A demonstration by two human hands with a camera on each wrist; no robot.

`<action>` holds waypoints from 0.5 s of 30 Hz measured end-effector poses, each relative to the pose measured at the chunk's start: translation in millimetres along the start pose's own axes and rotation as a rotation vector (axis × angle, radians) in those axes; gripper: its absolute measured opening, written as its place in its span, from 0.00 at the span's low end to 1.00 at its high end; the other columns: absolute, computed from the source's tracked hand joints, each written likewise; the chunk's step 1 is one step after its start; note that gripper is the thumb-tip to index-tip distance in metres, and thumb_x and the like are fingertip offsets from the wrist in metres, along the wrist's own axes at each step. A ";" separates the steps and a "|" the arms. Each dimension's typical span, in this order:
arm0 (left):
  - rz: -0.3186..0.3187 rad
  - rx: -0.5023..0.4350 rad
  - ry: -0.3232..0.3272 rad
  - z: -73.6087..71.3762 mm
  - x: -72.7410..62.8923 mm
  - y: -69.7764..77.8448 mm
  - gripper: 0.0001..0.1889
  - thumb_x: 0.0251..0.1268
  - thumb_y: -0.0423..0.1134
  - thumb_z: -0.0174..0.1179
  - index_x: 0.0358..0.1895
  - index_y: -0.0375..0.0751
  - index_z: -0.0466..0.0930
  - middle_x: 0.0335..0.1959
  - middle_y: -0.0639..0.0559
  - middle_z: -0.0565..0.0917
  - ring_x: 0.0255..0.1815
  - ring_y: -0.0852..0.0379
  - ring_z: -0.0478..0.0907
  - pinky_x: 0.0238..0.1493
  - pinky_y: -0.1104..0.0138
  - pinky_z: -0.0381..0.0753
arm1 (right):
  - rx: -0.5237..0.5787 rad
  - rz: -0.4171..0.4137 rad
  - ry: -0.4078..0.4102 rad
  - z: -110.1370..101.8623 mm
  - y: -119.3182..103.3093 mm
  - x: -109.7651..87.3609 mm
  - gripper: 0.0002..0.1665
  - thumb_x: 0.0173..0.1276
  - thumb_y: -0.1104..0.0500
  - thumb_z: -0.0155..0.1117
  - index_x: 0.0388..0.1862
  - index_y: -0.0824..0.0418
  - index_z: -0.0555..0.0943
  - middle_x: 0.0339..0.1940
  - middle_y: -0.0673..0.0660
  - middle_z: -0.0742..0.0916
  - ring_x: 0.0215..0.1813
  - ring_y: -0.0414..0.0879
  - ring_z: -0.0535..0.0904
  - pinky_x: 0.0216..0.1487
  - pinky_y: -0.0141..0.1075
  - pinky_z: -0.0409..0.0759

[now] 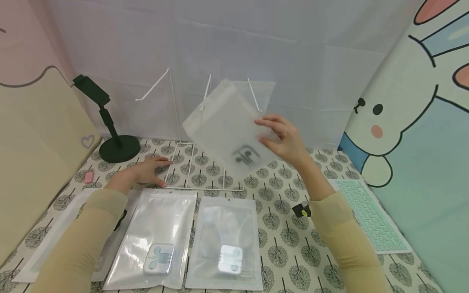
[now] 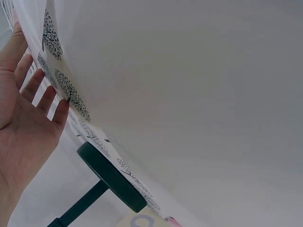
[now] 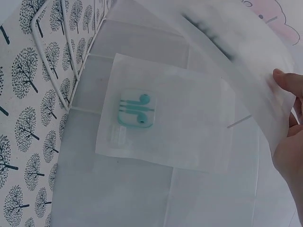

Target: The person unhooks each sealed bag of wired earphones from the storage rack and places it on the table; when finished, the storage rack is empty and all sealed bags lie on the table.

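With our right hand (image 1: 282,139), we are pinching the edge of a cloudy plastic bag (image 1: 220,126) between thumb and fingers. The bag is tilting diagonally in the air in front of a white wire rack (image 1: 205,189), its upper left part overlapping the middle hook (image 1: 207,91); we cannot tell whether the hook is passing through it. Earphones (image 1: 246,156) are showing darkly near its lower end.

Our left hand (image 1: 148,170) is holding nothing, its fingers spreading beside the left side of the rack's base; we cannot tell whether they are touching the wire.

Behind the held bag, another bag (image 3: 189,132) is hanging at the right hook (image 1: 254,94). Three bags are lying in a row nearer us: a left one (image 1: 110,244) partly under our sleeve, a middle one (image 1: 165,219) and a right one (image 1: 227,224). A dark green stand (image 1: 119,148) is standing at the back left, and a mint keyboard (image 1: 373,215) is lying to the right.
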State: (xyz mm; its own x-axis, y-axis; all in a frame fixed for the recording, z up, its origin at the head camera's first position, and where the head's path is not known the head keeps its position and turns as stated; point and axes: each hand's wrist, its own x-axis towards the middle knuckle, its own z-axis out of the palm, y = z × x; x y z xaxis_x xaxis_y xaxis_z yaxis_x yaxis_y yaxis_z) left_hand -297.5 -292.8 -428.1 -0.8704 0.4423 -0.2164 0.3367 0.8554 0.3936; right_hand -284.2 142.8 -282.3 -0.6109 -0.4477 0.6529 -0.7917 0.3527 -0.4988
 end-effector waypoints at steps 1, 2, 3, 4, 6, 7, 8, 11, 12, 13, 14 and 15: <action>0.001 0.000 -0.001 0.1 0.0 0.1 0.52 0.46 0.61 0.68 0.73 0.42 0.55 0.73 0.34 0.51 0.71 0.26 0.42 0.61 0.29 0.47 | -0.002 -0.005 0.000 -0.2 -0.9 -0.8 0.27 0.52 0.72 0.70 0.54 0.63 0.80 0.56 0.57 0.80 0.60 0.50 0.74 0.61 0.36 0.74; 0.001 0.000 -0.001 0.4 0.1 -0.2 0.52 0.46 0.61 0.68 0.73 0.42 0.55 0.73 0.34 0.51 0.71 0.26 0.42 0.61 0.28 0.47 | -0.002 -0.009 -0.002 -0.4 -2.0 -1.4 0.27 0.52 0.72 0.70 0.54 0.63 0.80 0.56 0.57 0.80 0.60 0.50 0.74 0.60 0.36 0.75; 0.001 0.000 -0.001 0.5 0.2 -0.5 0.52 0.47 0.61 0.68 0.73 0.42 0.55 0.73 0.34 0.51 0.71 0.26 0.42 0.61 0.28 0.47 | 0.006 -0.010 -0.004 -0.5 -2.8 -2.2 0.27 0.52 0.72 0.70 0.54 0.64 0.80 0.56 0.57 0.80 0.59 0.50 0.74 0.59 0.35 0.76; 0.001 0.001 -0.001 0.7 0.2 -0.7 0.51 0.47 0.61 0.68 0.73 0.42 0.55 0.73 0.34 0.51 0.71 0.26 0.42 0.61 0.28 0.47 | 0.012 -0.009 -0.006 -0.6 -3.5 -3.0 0.27 0.52 0.73 0.70 0.54 0.64 0.80 0.56 0.58 0.80 0.58 0.50 0.75 0.57 0.34 0.78; 0.002 0.005 0.002 0.8 0.1 -1.1 0.51 0.47 0.60 0.68 0.73 0.42 0.55 0.73 0.34 0.51 0.71 0.27 0.42 0.61 0.28 0.47 | 0.034 -0.008 -0.009 -0.9 -4.8 -4.1 0.27 0.53 0.73 0.69 0.54 0.65 0.79 0.56 0.59 0.79 0.57 0.51 0.75 0.52 0.33 0.80; 0.003 0.005 0.004 0.9 0.0 -1.1 0.51 0.47 0.60 0.68 0.73 0.42 0.55 0.73 0.34 0.51 0.71 0.27 0.42 0.61 0.28 0.47 | 0.040 -0.006 -0.010 -1.1 -5.5 -4.8 0.27 0.53 0.74 0.69 0.54 0.66 0.79 0.56 0.59 0.79 0.56 0.51 0.76 0.50 0.33 0.81; 0.004 0.005 0.005 0.9 -0.1 -1.1 0.51 0.47 0.60 0.68 0.73 0.42 0.56 0.73 0.34 0.51 0.71 0.27 0.42 0.61 0.28 0.47 | 0.051 -0.005 -0.012 -1.5 -6.4 -5.5 0.27 0.53 0.74 0.69 0.54 0.66 0.79 0.56 0.59 0.79 0.55 0.51 0.76 0.48 0.32 0.82; 0.008 -0.004 0.009 0.7 -0.9 -0.1 0.51 0.46 0.59 0.69 0.73 0.41 0.56 0.73 0.34 0.51 0.71 0.26 0.42 0.61 0.28 0.46 | 0.079 -0.005 -0.015 -2.7 -8.8 -7.2 0.27 0.52 0.75 0.68 0.54 0.68 0.79 0.56 0.61 0.78 0.54 0.51 0.77 0.45 0.32 0.83; 0.009 -0.006 0.010 0.7 -1.1 -0.1 0.51 0.46 0.59 0.69 0.73 0.41 0.56 0.73 0.34 0.51 0.71 0.26 0.41 0.61 0.28 0.45 | 0.084 -0.004 -0.017 -3.2 -9.2 -7.8 0.27 0.52 0.75 0.68 0.54 0.67 0.79 0.56 0.61 0.78 0.53 0.51 0.77 0.44 0.32 0.83; 0.011 -0.007 0.010 0.8 -1.3 0.0 0.51 0.46 0.59 0.69 0.73 0.41 0.56 0.73 0.34 0.51 0.71 0.26 0.41 0.61 0.28 0.45 | 0.092 -0.004 -0.020 -3.8 -9.9 -8.3 0.28 0.52 0.76 0.68 0.54 0.68 0.79 0.56 0.61 0.78 0.53 0.50 0.77 0.43 0.33 0.83; 0.015 -0.004 0.013 0.9 -1.3 0.1 0.51 0.46 0.59 0.69 0.73 0.41 0.56 0.73 0.34 0.51 0.71 0.26 0.41 0.61 0.28 0.45 | 0.100 -0.004 -0.023 -4.6 -10.6 -8.5 0.28 0.52 0.76 0.68 0.54 0.68 0.79 0.56 0.61 0.78 0.53 0.50 0.76 0.43 0.33 0.83; 0.015 -0.004 0.013 1.0 -1.4 -0.1 0.51 0.46 0.59 0.69 0.73 0.41 0.56 0.73 0.34 0.51 0.71 0.26 0.41 0.61 0.28 0.45 | 0.107 -0.005 -0.027 -5.4 -11.1 -8.7 0.28 0.52 0.76 0.68 0.55 0.68 0.78 0.56 0.61 0.78 0.53 0.50 0.77 0.42 0.33 0.84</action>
State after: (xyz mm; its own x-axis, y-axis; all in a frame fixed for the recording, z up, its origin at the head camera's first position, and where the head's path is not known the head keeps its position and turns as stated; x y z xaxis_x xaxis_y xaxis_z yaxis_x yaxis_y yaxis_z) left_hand -295.9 -293.3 -428.7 -0.8700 0.4514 -0.1984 0.3483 0.8474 0.4008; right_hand -270.0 147.2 -279.4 -0.6059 -0.4721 0.6404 -0.7899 0.2611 -0.5549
